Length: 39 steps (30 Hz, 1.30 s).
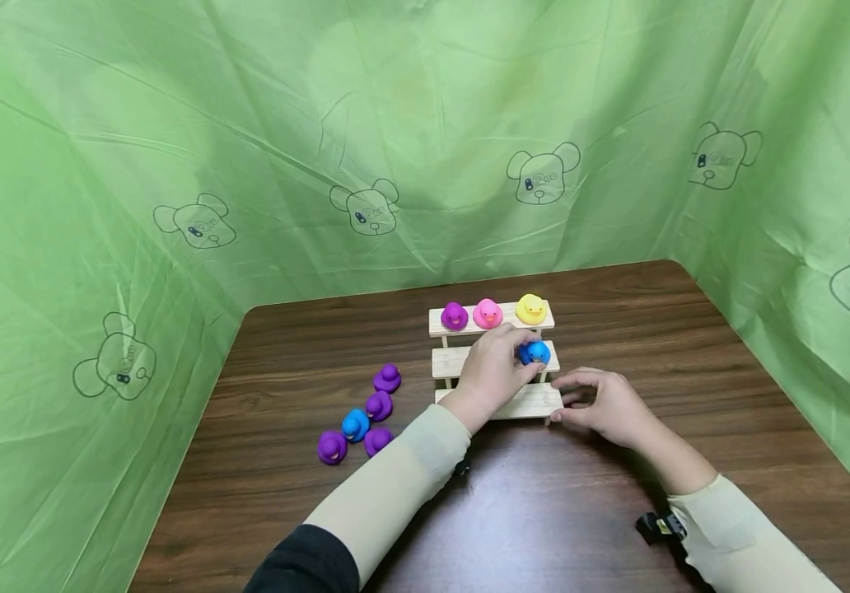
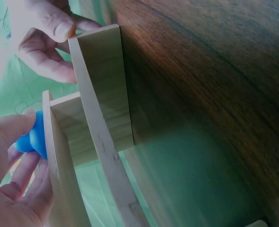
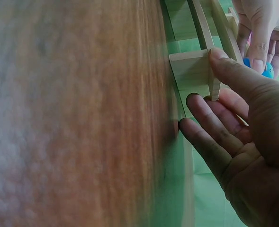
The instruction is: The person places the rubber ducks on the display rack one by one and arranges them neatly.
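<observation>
Plainly in left grip (image 1: 493,368): blue duck (image 1: 537,352).

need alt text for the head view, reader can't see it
A person's left hand holds a blue duck on the middle shelf of a three-tier wooden stand; the right hand touches its bottom tier. Three ducks sit on top, and five others on the table.
</observation>
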{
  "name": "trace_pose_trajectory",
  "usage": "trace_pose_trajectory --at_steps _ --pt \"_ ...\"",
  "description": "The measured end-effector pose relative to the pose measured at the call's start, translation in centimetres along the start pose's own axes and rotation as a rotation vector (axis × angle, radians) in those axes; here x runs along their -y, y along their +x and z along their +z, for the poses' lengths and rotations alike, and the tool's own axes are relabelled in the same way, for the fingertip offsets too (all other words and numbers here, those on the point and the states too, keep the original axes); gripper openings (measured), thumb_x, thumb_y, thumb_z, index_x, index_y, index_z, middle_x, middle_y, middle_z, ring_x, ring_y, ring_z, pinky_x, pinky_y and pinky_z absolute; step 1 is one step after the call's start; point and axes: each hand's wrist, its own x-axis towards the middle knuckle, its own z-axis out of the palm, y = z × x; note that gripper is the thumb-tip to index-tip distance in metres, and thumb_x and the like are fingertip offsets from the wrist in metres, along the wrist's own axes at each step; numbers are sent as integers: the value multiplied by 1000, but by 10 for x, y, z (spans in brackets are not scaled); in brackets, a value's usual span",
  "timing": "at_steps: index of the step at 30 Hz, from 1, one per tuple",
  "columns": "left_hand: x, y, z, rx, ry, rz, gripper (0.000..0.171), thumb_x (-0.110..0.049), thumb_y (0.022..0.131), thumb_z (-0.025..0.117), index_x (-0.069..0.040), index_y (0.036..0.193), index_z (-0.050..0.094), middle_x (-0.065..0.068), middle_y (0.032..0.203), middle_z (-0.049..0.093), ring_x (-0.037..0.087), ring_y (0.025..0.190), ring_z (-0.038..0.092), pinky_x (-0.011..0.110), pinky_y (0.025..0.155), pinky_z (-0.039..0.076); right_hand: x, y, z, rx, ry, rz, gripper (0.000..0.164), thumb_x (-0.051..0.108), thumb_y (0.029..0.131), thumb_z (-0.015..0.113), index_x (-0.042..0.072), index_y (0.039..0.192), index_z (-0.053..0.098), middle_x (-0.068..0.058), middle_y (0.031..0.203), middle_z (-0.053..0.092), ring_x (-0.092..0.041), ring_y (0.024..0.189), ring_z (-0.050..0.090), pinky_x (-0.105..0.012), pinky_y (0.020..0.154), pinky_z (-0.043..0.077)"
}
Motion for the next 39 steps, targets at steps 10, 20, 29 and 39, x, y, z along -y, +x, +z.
trace_pose_trajectory --at_steps 10,20,29,39 --pt "2 0 2 -3 9 4 39 -31 85 91 -19 119 77 -7 101 69 7 87 62 16 77 48 0 0 0 -2 5 -6 47 20 76 97 8 117 77 -7 117 74 -19 92 77 -28 74 63" --pt "2 -1 1 8 5 -12 43 -34 85 91 -21 123 76 -7 103 69 4 84 56 17 77 47 -4 0 1 0 4 -10 46 23 77 97 10 117 77 -7 118 74 -18 92 77 -28 75 63" --pt "6 -7 -6 -3 -35 -27 47 -37 82 93 -24 123 76 -7 104 69 4 79 52 19 74 45 -6 0 1 4 -22 -12 46 23 77 96 10 117 77 -6 117 74 -17 92 76 -27 75 62" --pt "12 -18 -22 -55 -72 1 44 -40 82 91 -20 119 77 -8 109 73 11 90 65 19 79 50 -5 0 1 2 -19 -11 47 23 77 96 10 117 77 -6 117 73 -17 92 76 -28 76 62"
